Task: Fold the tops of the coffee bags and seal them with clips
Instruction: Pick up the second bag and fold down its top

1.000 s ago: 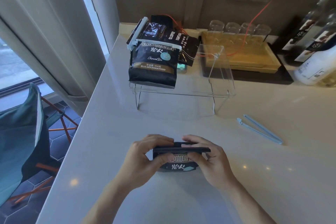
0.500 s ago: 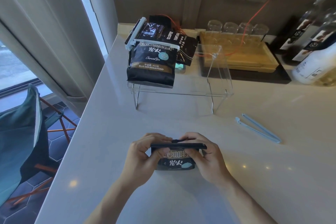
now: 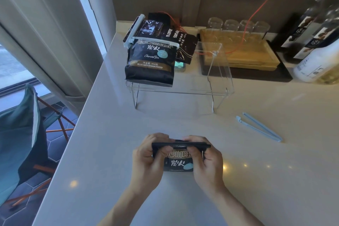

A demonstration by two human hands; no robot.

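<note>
A black coffee bag (image 3: 178, 161) stands on the white counter close in front of me, its top edge folded into a flat dark strip. My left hand (image 3: 146, 159) pinches the left end of that fold and my right hand (image 3: 207, 163) pinches the right end, thumbs on the near face. A light blue clip (image 3: 260, 126) lies open on the counter to the right, apart from both hands. Two more black coffee bags, the front one (image 3: 150, 62) and one behind it (image 3: 165, 33), lie on a clear acrylic stand (image 3: 218, 71), each with a white clip across its top.
A wooden tray (image 3: 238, 55) with several upturned glasses sits at the back. Bottles (image 3: 315, 46) stand at the far right. An orange cable runs from the wall socket. The counter's left edge drops to a tiled floor with a teal folding chair (image 3: 20, 134).
Both hands have lifted and tipped the bag's folded top slightly toward me, showing more of the printed front. The blue clip and the bags on the stand have not moved.
</note>
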